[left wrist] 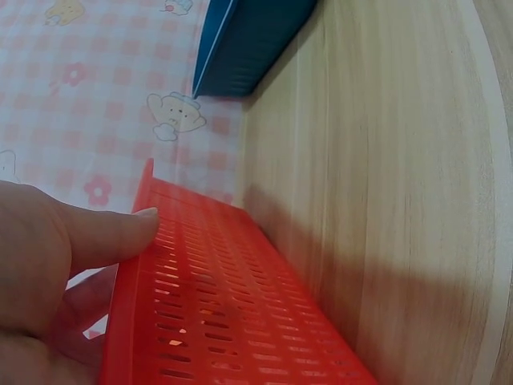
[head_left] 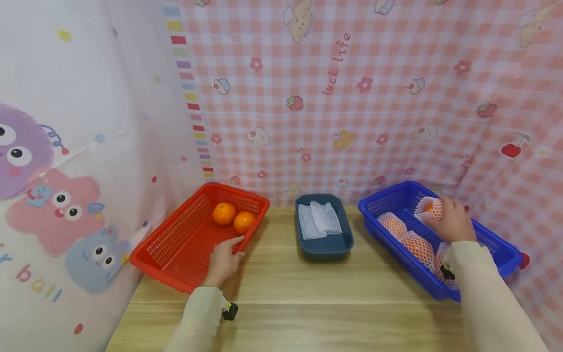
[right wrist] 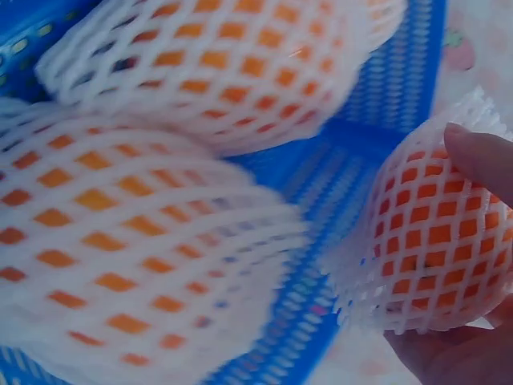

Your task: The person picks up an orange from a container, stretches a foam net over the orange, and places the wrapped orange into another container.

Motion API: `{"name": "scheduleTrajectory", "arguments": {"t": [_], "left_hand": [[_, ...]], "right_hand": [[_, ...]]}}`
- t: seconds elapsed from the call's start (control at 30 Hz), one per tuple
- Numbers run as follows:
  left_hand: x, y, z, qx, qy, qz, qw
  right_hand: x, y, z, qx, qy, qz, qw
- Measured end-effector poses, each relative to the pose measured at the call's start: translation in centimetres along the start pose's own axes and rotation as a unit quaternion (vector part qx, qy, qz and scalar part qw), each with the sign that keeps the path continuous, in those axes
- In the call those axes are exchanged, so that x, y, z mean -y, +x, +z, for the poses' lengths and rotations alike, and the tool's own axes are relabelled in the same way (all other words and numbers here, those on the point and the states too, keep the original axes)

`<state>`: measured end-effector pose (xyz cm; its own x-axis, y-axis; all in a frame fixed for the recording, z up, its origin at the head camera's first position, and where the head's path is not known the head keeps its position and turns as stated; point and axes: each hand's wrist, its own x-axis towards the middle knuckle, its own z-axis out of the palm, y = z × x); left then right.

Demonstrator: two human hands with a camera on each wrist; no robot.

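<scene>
My left hand [head_left: 223, 264] grips the right rim of a red plastic basket [head_left: 184, 249]; in the left wrist view its thumb [left wrist: 112, 235] lies on the outer side and the fingers are inside. Two bare oranges [head_left: 224, 214] sit at that basket's far end. Over the far part of a blue basket [head_left: 404, 258], my right hand [head_left: 455, 222] holds an orange in a white foam net [right wrist: 437, 233], thumb on one side and fingers on the other. Other netted oranges [head_left: 419, 248] lie along the blue basket's left side, partly hidden by my right sleeve.
Between the baskets stands a dark teal tray [head_left: 325, 253] with flat white foam nets [head_left: 325, 220] inside. All rest on a wooden table [head_left: 299, 313]. A pink checked cloth [head_left: 316, 146] hangs behind, and a white printed cloth [head_left: 145, 117] hangs at the left.
</scene>
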<state>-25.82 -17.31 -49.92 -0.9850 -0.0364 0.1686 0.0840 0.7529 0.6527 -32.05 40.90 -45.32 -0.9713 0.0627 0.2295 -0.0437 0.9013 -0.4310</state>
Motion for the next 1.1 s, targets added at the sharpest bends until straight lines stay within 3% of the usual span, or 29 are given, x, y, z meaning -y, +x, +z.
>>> {"name": "scheduleTrajectory", "arguments": {"t": [0.3,0.6,0.8,0.97,1.1], "left_hand": [[-0.2,0.0,-0.1,0.003,-0.004,-0.007,1.0],[-0.2,0.0,-0.2,0.0,-0.006,-0.01,0.9999],[-0.2,-0.1,-0.2,0.006,-0.015,-0.024,0.9996],[-0.1,-0.1,-0.2,0.001,-0.012,-0.012,0.9999],[-0.1,0.0,-0.1,0.001,-0.014,-0.013,0.9998]], "right_hand": [[-2.9,-0.1,1.4,0.078,-0.024,0.069,0.9942],[-4.9,-1.0,2.9,0.167,0.007,0.178,0.9698],[-5.7,-2.0,3.6,0.181,-0.009,0.166,0.9692],[-5.4,-1.7,3.3,0.189,-0.02,0.156,0.9693],[-4.0,-1.1,2.7,0.153,-0.016,0.142,0.9778]]}}
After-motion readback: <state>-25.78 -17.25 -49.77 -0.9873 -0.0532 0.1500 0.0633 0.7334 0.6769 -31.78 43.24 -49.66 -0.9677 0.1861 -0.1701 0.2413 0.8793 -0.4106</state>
